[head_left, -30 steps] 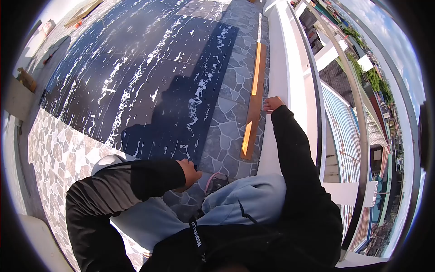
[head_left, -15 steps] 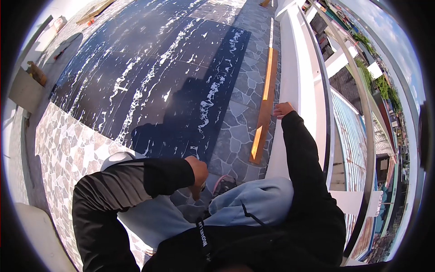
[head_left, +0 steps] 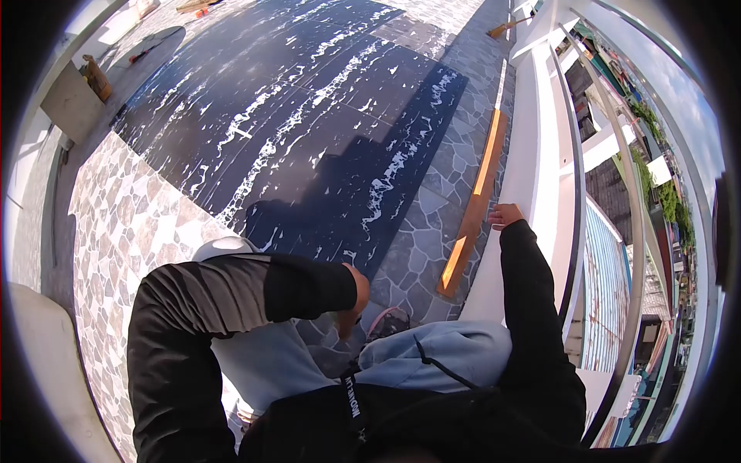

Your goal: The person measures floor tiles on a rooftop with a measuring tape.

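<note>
At the lower middle my left hand (head_left: 353, 299) hangs down between my knees, the forearm lying across the bent leg. Its fingers are mostly hidden, and nothing shows plainly in them. My right hand (head_left: 505, 216) rests at the inner edge of the low white wall (head_left: 532, 174), fingers slightly apart and holding nothing. A long brown plank (head_left: 469, 224) lies on the stone-pattern floor (head_left: 413, 255) just left of that hand. Beyond my knees spread large dark tiles (head_left: 309, 139) with white veins, partly in my shadow.
A metal railing (head_left: 634, 201) runs along the right, with rooftops (head_left: 606, 285) below. A brown object (head_left: 505, 29) lies at the far end by the wall. At the left stand a grey panel (head_left: 73, 104) and a wooden piece (head_left: 96, 79). A shoe (head_left: 388, 322) shows near my left hand.
The view has shifted, so the tiles, plank and wall appear farther right and lower. My right hand's fingers look more extended at the wall; my left hand keeps much the same pose.
</note>
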`<action>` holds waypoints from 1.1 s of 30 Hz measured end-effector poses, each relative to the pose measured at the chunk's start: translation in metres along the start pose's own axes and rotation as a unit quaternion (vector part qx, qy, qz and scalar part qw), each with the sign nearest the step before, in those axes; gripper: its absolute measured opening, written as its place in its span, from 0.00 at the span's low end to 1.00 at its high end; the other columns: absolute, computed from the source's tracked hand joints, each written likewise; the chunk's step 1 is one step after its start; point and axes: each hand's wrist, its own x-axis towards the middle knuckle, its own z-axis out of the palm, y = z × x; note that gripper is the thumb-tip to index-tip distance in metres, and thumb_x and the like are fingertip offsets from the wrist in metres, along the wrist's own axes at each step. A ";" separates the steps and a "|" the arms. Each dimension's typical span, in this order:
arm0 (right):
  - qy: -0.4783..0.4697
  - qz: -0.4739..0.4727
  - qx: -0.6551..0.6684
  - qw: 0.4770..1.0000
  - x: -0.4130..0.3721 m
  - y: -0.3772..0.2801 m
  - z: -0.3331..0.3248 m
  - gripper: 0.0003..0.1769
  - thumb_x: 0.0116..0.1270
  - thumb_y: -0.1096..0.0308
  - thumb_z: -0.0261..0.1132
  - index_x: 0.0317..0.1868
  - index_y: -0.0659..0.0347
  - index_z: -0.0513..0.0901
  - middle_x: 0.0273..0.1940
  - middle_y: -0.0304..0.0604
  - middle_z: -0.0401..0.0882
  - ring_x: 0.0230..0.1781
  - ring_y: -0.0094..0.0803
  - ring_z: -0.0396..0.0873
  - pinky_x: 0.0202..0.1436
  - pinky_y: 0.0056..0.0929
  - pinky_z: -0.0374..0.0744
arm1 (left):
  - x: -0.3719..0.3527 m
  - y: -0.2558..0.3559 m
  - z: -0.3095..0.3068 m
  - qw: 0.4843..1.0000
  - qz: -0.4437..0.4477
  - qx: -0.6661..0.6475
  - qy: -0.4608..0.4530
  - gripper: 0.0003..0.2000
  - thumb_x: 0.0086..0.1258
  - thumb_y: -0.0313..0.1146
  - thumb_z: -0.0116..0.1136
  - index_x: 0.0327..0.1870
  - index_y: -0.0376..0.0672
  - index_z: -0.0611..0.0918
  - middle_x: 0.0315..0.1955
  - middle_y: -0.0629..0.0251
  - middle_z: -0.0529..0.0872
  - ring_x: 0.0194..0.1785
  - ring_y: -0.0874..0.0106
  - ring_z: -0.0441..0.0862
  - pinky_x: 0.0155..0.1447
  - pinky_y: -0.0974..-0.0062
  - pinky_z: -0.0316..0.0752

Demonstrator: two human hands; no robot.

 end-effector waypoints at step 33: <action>-0.008 0.046 0.004 0.999 0.032 0.008 -0.008 0.19 0.68 0.63 0.52 0.55 0.62 0.72 0.41 0.47 0.77 0.36 0.38 0.78 0.38 0.43 0.75 | -0.018 0.018 -0.004 0.993 -0.076 -0.085 -0.011 0.35 0.46 0.62 0.66 0.49 0.42 0.83 0.50 0.55 0.82 0.55 0.57 0.78 0.60 0.56 0.65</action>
